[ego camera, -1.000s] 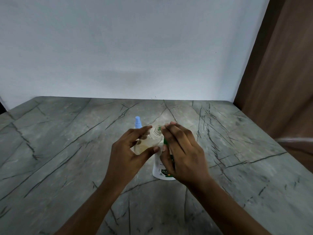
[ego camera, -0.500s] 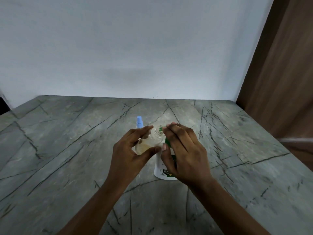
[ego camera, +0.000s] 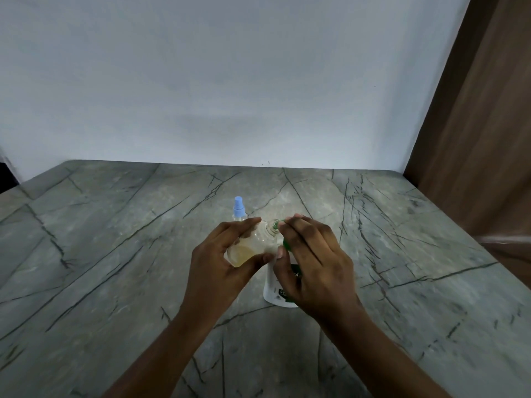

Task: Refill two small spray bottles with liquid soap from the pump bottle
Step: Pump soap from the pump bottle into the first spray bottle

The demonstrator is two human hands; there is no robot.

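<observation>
My left hand (ego camera: 218, 262) grips a small clear bottle (ego camera: 253, 245), tilted, its open threaded neck pointing right at the green nozzle of the pump bottle. Yellowish soap sits in the clear bottle's lower part. The white pump bottle (ego camera: 275, 291) stands on the table under my right hand (ego camera: 313, 265), whose fingers lie over the green pump head; most of the pump is hidden. A second small spray bottle with a blue spray top (ego camera: 239, 207) stands just behind my left hand.
The grey marble-patterned table (ego camera: 115, 254) meets a white wall at the back. A brown wooden panel (ego camera: 474, 139) rises along the right side.
Both hands stay in nearly the same place on the bottles. The view has shifted slightly.
</observation>
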